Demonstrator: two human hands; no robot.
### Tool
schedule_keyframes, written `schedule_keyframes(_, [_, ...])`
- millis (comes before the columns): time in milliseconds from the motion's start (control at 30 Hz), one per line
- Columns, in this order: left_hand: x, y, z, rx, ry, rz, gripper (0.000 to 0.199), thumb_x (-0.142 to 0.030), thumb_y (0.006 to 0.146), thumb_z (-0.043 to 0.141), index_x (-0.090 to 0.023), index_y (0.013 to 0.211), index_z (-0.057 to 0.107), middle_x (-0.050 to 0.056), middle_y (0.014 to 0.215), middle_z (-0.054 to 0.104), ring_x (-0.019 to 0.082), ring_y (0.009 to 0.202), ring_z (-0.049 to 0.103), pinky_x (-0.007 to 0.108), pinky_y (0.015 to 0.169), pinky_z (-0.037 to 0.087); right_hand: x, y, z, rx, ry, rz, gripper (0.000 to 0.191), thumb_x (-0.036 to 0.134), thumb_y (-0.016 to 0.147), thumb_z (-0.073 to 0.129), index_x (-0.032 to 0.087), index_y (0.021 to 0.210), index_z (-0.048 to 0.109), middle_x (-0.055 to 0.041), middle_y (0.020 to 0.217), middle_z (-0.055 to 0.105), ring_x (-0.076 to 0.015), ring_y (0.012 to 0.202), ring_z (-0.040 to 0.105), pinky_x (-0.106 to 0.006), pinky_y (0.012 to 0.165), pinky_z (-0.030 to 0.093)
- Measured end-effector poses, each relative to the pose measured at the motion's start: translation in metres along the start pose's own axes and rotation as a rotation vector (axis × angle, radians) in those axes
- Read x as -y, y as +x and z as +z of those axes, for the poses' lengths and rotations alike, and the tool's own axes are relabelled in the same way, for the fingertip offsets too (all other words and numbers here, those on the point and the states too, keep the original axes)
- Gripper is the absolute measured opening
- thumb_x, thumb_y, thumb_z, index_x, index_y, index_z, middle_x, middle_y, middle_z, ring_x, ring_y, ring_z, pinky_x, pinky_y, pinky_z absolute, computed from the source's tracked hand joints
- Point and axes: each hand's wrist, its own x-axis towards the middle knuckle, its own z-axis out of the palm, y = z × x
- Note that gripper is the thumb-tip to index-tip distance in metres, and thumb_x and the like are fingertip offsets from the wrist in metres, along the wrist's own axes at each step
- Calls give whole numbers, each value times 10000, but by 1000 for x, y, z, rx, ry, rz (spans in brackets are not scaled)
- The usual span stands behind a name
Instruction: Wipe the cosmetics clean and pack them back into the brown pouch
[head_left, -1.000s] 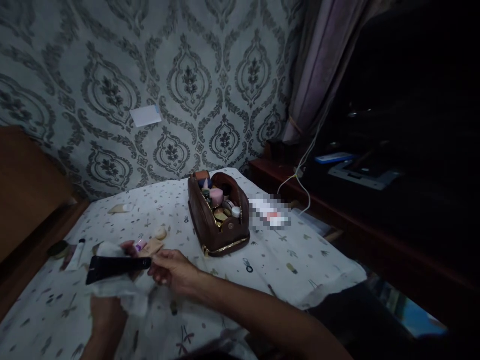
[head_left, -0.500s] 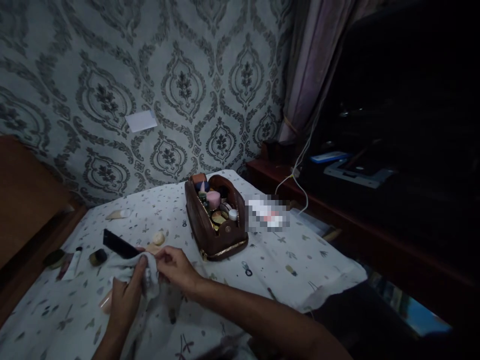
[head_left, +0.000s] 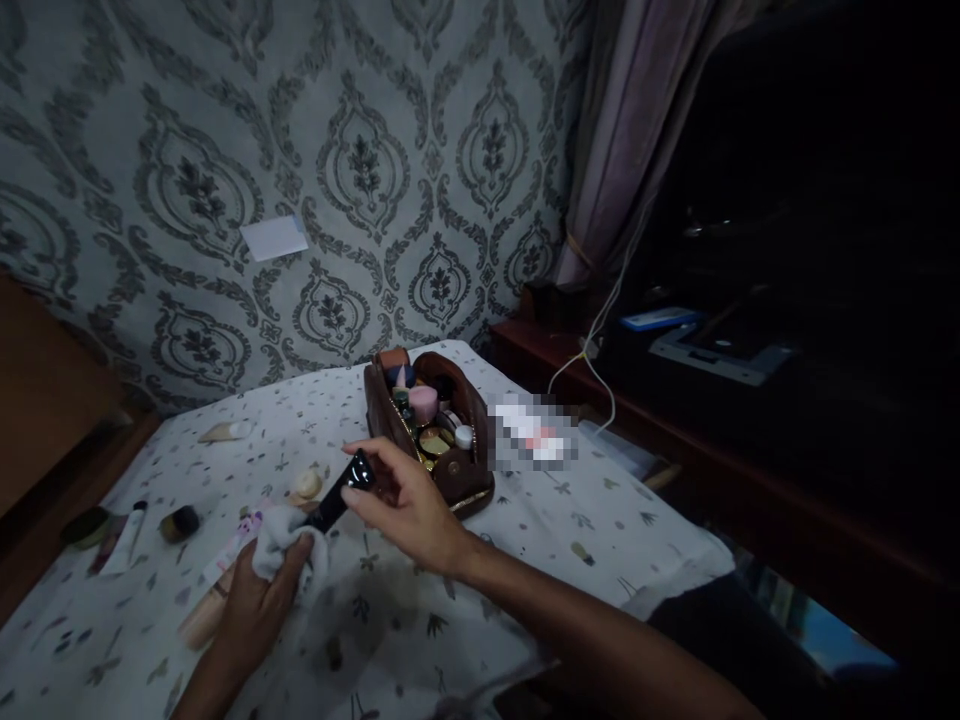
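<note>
My right hand (head_left: 416, 505) pinches one end of a glossy black tube (head_left: 337, 497) between thumb and fingers. The tube's lower end meets a white cloth (head_left: 279, 535), which is bunched in my closed left hand (head_left: 259, 600). Just beyond my right hand stands an unzipped brown makeup bag (head_left: 474, 488), full of jars, compacts and small bottles. A beige tube (head_left: 201, 618) lies beside my left hand, partly covered by it. Behind the cloth sits a small cream-coloured round item (head_left: 307, 484).
Toward the left of the patterned tablecloth (head_left: 420, 620) lie a white tube (head_left: 124, 540), a dark-lidded jar (head_left: 180, 523) and a round green-brown item (head_left: 86, 527). Farther back is a beige-and-white tube (head_left: 223, 431). A dark shelf with a white cable (head_left: 600, 330) borders the right.
The black tube has swung from pointing up-left to pointing up-right. My right hand, earlier at the cloth's edge, now grips the tube's end. The cloth is bunched tighter.
</note>
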Motion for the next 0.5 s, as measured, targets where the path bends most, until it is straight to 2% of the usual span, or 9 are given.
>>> schedule_keyframes(67, [-5,3,1,34,0,-18,382,-566,777,633,-220,616,611,26,559,590,268,759,653,382,870,544,11,-1,-13,43,-13,19,359,389,855,682,222,1161,598,22,806,526,-95,662,485,-192,549,407])
schedule_keyframes(133, [-9,4,3,60,5,-31,393,-583,780,625,-218,630,622,45,599,620,290,844,661,405,935,519,23,-1,-26,120,18,65,370,429,824,725,203,1087,596,40,749,507,-82,620,478,-185,527,390])
schedule_keyframes(200, [-13,4,7,76,-3,-37,396,-594,787,615,-209,709,670,78,737,694,305,938,661,420,992,485,33,1,-38,177,50,116,415,461,773,776,193,1023,583,57,705,503,-74,584,490,-181,507,384])
schedule_keyframes(300, [-21,3,18,37,-80,-78,397,-589,801,617,-210,864,716,90,919,738,301,1031,655,388,1020,466,43,4,-54,198,101,182,455,481,739,806,195,997,563,69,673,527,-66,523,507,-178,474,388])
schedule_keyframes(400, [-28,2,32,-17,-199,-194,421,-598,771,671,-206,914,728,77,907,739,280,998,666,321,913,520,45,6,-68,198,156,238,471,473,734,815,203,1014,550,65,682,563,-62,495,520,-171,448,387])
schedule_keyframes(500, [-33,4,44,-18,-364,-382,499,-622,712,733,-179,940,716,43,750,702,207,717,654,260,653,542,41,4,-79,174,176,251,447,433,754,809,204,1041,554,52,726,586,-62,513,546,-170,454,399])
